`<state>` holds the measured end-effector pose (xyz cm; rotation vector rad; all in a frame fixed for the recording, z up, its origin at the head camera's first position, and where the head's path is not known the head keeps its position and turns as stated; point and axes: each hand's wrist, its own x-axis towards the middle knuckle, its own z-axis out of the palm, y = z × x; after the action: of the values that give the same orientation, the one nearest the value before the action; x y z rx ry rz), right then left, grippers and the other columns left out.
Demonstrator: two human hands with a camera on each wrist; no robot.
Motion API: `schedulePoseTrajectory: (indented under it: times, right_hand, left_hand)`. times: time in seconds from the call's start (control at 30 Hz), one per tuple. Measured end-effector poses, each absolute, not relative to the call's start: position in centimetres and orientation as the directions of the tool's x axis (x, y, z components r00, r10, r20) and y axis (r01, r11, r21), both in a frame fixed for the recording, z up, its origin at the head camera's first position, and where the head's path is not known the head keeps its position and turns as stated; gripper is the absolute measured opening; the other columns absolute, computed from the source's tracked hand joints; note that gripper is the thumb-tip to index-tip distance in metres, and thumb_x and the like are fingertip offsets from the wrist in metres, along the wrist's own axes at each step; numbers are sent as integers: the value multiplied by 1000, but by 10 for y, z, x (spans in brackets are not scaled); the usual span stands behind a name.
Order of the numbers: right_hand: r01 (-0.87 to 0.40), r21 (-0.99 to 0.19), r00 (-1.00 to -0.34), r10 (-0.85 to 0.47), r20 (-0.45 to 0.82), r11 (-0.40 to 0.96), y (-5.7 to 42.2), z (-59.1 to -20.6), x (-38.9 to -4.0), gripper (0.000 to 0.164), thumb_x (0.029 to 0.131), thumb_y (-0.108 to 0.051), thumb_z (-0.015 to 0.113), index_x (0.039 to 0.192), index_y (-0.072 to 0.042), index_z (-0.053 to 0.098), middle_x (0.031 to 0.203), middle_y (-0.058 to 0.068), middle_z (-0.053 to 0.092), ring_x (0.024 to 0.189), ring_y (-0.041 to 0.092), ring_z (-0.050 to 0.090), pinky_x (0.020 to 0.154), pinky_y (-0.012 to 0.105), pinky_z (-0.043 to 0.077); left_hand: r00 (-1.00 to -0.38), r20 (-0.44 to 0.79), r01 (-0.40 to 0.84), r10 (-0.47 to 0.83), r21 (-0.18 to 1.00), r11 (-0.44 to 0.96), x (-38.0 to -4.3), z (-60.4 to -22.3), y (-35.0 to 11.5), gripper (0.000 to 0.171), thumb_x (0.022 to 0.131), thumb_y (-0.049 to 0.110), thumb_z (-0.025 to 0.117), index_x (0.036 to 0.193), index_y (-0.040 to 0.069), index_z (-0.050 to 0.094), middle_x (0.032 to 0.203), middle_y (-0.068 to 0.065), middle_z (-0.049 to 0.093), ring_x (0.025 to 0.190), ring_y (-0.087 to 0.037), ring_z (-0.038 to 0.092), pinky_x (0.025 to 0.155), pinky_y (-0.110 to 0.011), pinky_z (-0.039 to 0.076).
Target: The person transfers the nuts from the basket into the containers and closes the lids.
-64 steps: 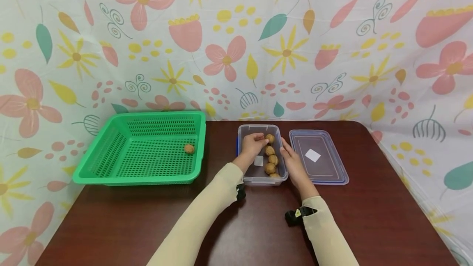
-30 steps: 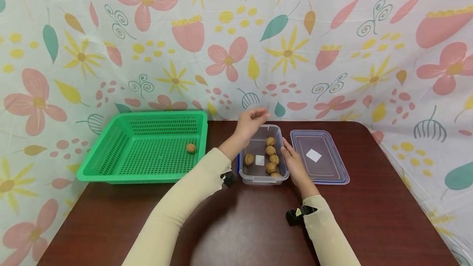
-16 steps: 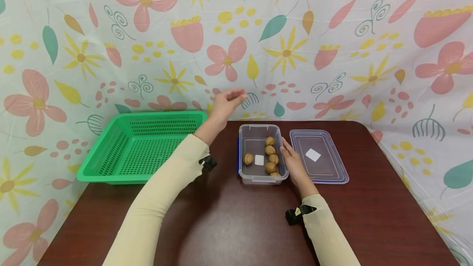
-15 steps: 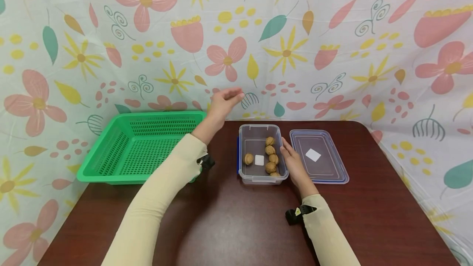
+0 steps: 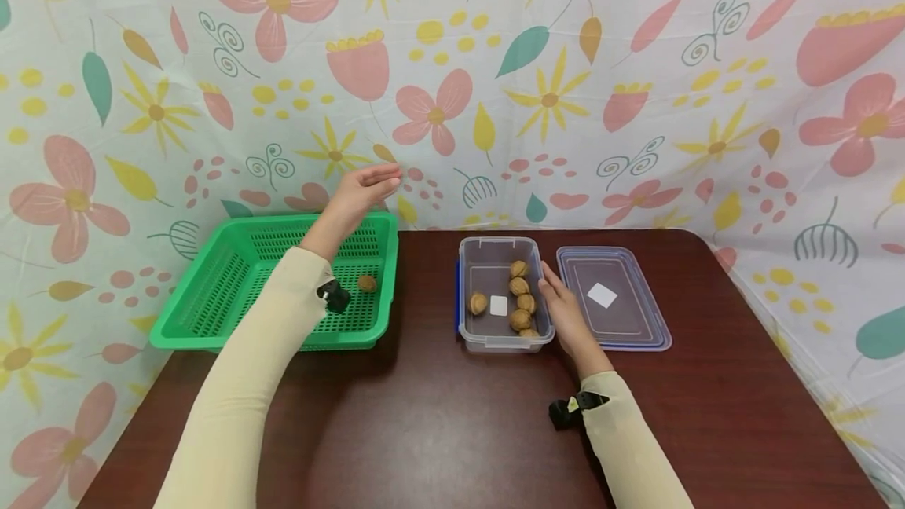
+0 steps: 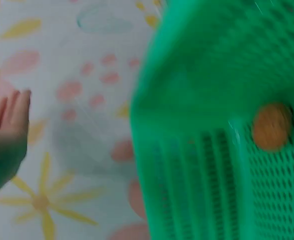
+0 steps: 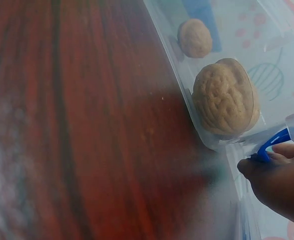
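My left hand (image 5: 359, 193) hovers over the back of the green plastic basket (image 5: 393, 273), fingers extended and holding nothing. One walnut (image 5: 367, 283) lies on the basket floor; the left wrist view shows the same walnut (image 6: 272, 127), with the hand (image 6: 9, 127) apart from the basket. My right hand (image 5: 566, 313) rests with straight fingers against the right side of a clear plastic container (image 5: 484, 332). Inside the container, several walnuts (image 5: 519, 287) line the right wall, and a single walnut (image 5: 478, 304) sits at the left. In the right wrist view the thumb touches beside a blue latch (image 7: 269, 145).
A clear lid (image 5: 639, 320) with a white square label lies right of the container. Blue clips (image 5: 458, 297) hang on the container's left side. Brown tabletop (image 5: 424, 415) lies between basket and container, and a floral cloth (image 5: 452, 61) hangs behind.
My left hand has left a walnut at the container's left side, risen out and moved left over the basket. The right hand stays at the container's side.
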<state>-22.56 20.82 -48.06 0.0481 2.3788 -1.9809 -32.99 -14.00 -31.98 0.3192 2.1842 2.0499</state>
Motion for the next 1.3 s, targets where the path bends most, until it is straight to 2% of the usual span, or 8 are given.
schedulePoseTrajectory:
  times: [0.27, 0.43, 0.57, 0.73, 0.97, 1.3]
  right_hand:
    - [50, -980, -999, -11, -53, 195, 208, -482, -228, 52, 107, -25, 34, 155, -13, 19, 159, 11, 15, 146, 31, 10, 118, 48, 12]
    - [54, -978, -998, -17, -59, 202, 207, -482, -227, 52, 107, -25, 34, 155, -14, 18, 160, 11, 15, 146, 31, 10, 118, 47, 12]
    - [54, -980, -998, -16, -58, 194, 206, -482, -226, 52, 107, -25, 34, 155, -13, 18, 160, 11, 15, 146, 31, 9, 118, 47, 12]
    - [59, -982, -998, -23, -64, 181, 207, -481, -226, 52, 107, -24, 32, 155, -13, 16, 160, 11, 12, 146, 31, 7, 118, 48, 10]
    - [66, -984, -997, -23, -71, 166, 208, -480, -228, 52, 107, -22, 31, 155, -13, 16, 160, 10, 10, 146, 30, 6, 118, 46, 9]
    - [54, -980, -998, -23, -59, 194, 206, -477, -225, 52, 107, -26, 31, 156, -15, 16, 160, 11, 13, 146, 31, 8, 118, 48, 11]
  left_hand:
    - [-937, -42, 4, 346, 991, 130, -342, -344, -192, 49, 97, 9, 58, 142, -3, 43, 146, -22, 41, 135, -29, 40, 115, -43, 27]
    - [-910, -139, -48, 391, 971, 233, -345, -359, -214, 48, 97, 9, 58, 141, -2, 45, 142, -19, 47, 133, -29, 42, 113, -42, 31]
    - [-859, -213, -55, 466, 942, 330, -346, -370, -225, 47, 97, 10, 58, 142, 0, 45, 142, -18, 47, 134, -33, 41, 110, -41, 35]
    - [-779, -288, -53, 557, 915, 399, -347, -379, -229, 48, 97, 7, 57, 142, -1, 44, 145, -23, 42, 135, -37, 37, 112, -48, 30]
    - [-730, -406, 6, 550, 801, 598, -344, -389, -228, 44, 96, 10, 60, 139, 4, 51, 138, -16, 53, 129, -28, 48, 109, -48, 35]
    - [-702, -495, 31, 511, 697, 717, -345, -405, -231, 44, 95, 13, 63, 137, 6, 54, 135, -13, 56, 127, -30, 49, 107, -48, 37]
